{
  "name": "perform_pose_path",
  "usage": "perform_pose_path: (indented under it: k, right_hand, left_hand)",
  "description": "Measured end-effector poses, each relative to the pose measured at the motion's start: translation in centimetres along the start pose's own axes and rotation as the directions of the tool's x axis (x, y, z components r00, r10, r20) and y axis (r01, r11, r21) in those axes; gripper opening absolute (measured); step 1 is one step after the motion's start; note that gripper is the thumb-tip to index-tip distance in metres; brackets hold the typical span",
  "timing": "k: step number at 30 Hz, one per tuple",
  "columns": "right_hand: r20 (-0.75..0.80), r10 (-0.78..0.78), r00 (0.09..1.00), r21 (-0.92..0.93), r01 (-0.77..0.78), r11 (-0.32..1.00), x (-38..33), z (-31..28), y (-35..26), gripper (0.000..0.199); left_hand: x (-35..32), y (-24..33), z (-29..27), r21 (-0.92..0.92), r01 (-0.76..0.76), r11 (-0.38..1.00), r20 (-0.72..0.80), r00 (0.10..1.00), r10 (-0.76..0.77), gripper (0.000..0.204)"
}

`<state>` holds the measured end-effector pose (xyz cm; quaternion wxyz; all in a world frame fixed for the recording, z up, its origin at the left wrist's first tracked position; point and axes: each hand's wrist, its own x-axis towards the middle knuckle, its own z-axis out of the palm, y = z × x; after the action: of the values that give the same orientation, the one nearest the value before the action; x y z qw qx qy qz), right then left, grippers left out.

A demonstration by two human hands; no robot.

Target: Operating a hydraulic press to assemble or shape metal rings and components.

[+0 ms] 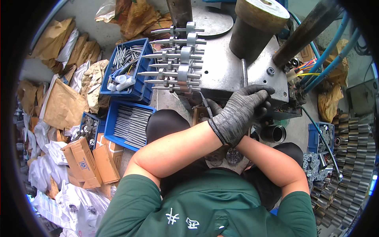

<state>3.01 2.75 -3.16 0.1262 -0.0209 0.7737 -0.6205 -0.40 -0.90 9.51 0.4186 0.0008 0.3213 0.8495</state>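
My arms are crossed at the wrists, the left over the right. My left hand point(244, 108), in a grey knit glove, is closed with fingers curled, just below a metal rod point(244, 73) on the steel block point(221, 51). Whatever it grips is hidden. My right hand point(215, 107), also gloved, is mostly covered by the left wrist. Its visible fingers are at a thin dark tool with a bent tip point(206, 104), which appears held. The tip points toward a row of silver shafts with round collars point(184, 73) projecting left beside the block.
Blue bins of metal rods point(130, 126) and mixed parts point(126, 75) are on the left, near cardboard boxes point(83, 162). A thick steel cylinder point(252, 35) stands on the block. Blue hoses point(335, 51) run at right, above stacked metal tubes point(351, 158). A hollow cylinder point(273, 134) lies below.
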Motion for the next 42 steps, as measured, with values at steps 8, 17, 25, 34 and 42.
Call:
perform_pose_path:
  k: [8,17,25,34,42]
  right_hand:
    - [-0.136,-0.228,0.964,-0.561,0.115,0.820,-0.2,-0.9,2.2,0.051]
    - [-0.298,0.188,0.936,0.615,0.037,0.788,-6.5,-9.2,-7.7,0.039]
    - [-0.502,-0.036,0.864,0.283,0.204,0.937,-9.4,-14.7,-8.2,0.045]
    - [-0.534,-0.074,0.842,0.142,0.176,0.974,-9.9,-15.4,-7.4,0.036]
    - [-0.564,-0.052,0.824,0.063,0.105,0.992,-10.0,-15.7,-8.7,0.030]
  left_hand:
    - [-0.1,1.3,0.5,0.070,0.011,0.997,0.029,0.999,-0.013,0.022]
    - [0.5,2.4,-1.6,0.060,-0.054,0.997,0.105,0.993,0.047,0.028]
    - [2.1,0.2,-1.3,0.234,0.006,0.972,-0.027,1.000,0.000,0.019]
    - [2.7,-2.0,-0.7,0.363,-0.017,0.932,0.075,0.997,-0.012,0.018]
    - [2.9,-2.4,-1.2,0.257,0.054,0.965,0.107,0.991,-0.084,0.020]
